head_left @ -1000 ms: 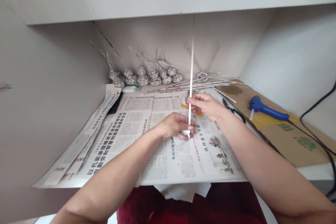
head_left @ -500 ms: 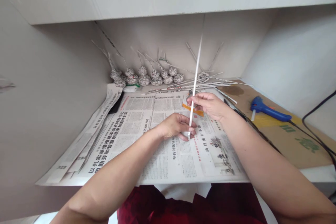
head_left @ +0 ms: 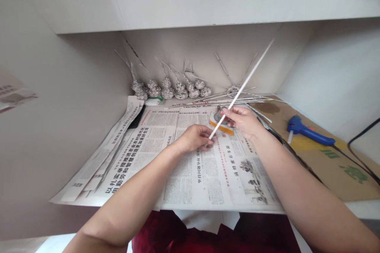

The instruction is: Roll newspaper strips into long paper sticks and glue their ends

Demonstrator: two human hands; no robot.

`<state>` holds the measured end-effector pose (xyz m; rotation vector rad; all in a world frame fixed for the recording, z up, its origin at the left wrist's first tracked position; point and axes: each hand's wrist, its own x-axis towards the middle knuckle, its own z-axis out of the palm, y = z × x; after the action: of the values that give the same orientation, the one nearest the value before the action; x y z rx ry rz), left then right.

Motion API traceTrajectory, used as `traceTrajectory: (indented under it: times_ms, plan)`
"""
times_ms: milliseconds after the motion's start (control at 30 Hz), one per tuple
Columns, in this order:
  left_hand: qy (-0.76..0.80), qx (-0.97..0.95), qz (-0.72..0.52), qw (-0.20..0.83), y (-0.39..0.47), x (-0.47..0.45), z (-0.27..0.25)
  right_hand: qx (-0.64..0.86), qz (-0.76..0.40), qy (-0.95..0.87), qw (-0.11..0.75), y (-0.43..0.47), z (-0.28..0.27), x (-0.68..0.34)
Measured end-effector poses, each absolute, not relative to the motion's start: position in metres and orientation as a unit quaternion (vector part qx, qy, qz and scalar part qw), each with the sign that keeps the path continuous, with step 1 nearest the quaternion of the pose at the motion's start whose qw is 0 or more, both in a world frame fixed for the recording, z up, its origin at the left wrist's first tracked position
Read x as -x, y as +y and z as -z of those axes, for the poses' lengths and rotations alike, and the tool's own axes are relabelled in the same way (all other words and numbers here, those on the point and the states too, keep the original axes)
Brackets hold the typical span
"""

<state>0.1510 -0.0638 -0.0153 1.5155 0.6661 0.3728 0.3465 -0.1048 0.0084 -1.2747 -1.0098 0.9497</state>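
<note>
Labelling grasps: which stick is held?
The plain white stick, slanting up, held by the left hand near its lower end and the right hand above; the other loose sticks lie behind.

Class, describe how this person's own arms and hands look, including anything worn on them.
The left grip and right grip are bare human hands; no glove or wristwatch shows. The long, tapering left forearm and right forearm are bare too, with no sleeve or cable in view. A dark red cloth garment covers the lap.
</note>
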Motion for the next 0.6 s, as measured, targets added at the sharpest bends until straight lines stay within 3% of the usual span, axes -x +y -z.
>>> traceTrajectory:
  times_ms: [233, 600]
  plan:
    - [0.38, -0.681, -0.198, 0.594, -0.049, -0.141, 0.011, 0.552, -0.377, -0.44, 0.6, -0.105, -0.01, -0.342]
    - [0.396, -0.643, -0.26, 0.602, -0.029, -0.135, 0.016, 0.546, -0.37, -0.421, 0.623, -0.103, -0.007, -0.34]
